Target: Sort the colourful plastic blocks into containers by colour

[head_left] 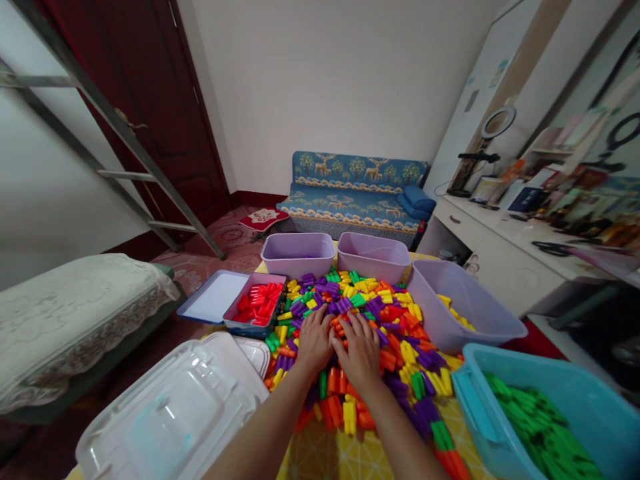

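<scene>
Both hands lay palm down near the middle of the frame, over a broad heap of plastic pieces [400, 327] in purple, yellow, green, orange and red. The left hand [314, 340] and the right hand [361, 348] were side by side, thumbs near each other, fingers slightly spread and bent among the pieces. Some orange pieces showed between them; whether either hand gripped any could not be told.

The heap covered most of the yellow counter [345, 459], from the centre to the lower right of the frame. Behind it stood two lilac bins [299, 267], side by side. A third bin [430, 320], at the right of the heap, held yellow pieces [457, 313]. In the lower right corner, a blue tub [477, 407] held green pieces [545, 427].

Left of the heap, an open box [253, 329] held red pieces [259, 303], its lid [216, 297] folded out to the left. A clear cover [175, 407] lay at the lower left. A blue sofa [350, 193] stood at upper centre, a ladder [143, 157] at upper left and a white cabinet [493, 243] at right.
</scene>
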Available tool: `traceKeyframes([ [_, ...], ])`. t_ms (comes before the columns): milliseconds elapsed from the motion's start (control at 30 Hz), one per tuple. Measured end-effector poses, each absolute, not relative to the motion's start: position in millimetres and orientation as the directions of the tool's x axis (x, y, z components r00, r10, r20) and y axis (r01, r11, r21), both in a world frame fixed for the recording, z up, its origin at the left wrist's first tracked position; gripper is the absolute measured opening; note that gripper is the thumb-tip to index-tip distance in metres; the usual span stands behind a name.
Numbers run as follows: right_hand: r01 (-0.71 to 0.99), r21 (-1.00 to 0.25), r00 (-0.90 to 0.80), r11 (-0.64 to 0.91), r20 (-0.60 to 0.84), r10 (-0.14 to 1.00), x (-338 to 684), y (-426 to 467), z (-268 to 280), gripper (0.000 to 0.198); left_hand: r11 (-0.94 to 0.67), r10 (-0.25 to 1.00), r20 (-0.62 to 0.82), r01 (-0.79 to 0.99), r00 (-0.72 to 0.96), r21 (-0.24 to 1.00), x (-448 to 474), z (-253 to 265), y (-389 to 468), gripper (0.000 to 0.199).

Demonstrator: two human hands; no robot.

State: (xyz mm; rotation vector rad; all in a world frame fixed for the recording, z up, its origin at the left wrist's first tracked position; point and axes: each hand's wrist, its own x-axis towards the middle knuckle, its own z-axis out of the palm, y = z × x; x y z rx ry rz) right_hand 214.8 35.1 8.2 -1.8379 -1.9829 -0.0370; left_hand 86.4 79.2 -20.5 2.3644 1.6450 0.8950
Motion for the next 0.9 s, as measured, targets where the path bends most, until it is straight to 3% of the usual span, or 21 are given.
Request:
traceKeyframes([
  [167, 0.959, -0.228, -0.094, 0.170, 0.309, 0.946, 227.5, 29.4, -2.9, 0.043, -0.392, 0.888, 0.405, 0.820, 0.218, 0.418, 87.5, -18.8, 78.5, 0.030],
  [567, 0.991, -0.130, 0.020, 0.021, 0.304, 0.952, 239.6, 52.7, -4.1, 0.042, -0.384, 0.886, 0.415, 0.830, 0.207, 0.405, 88.0, -21.1, 78.7, 0.031],
  [900, 0.980, -0.117, -0.134, 0.163, 0.227, 0.965, 248.6, 61.1, 10.6, 0.033, -0.395, 0.888, 0.413, 0.797, 0.203, 0.457, 86.1, -21.8, 80.8, 0.035],
])
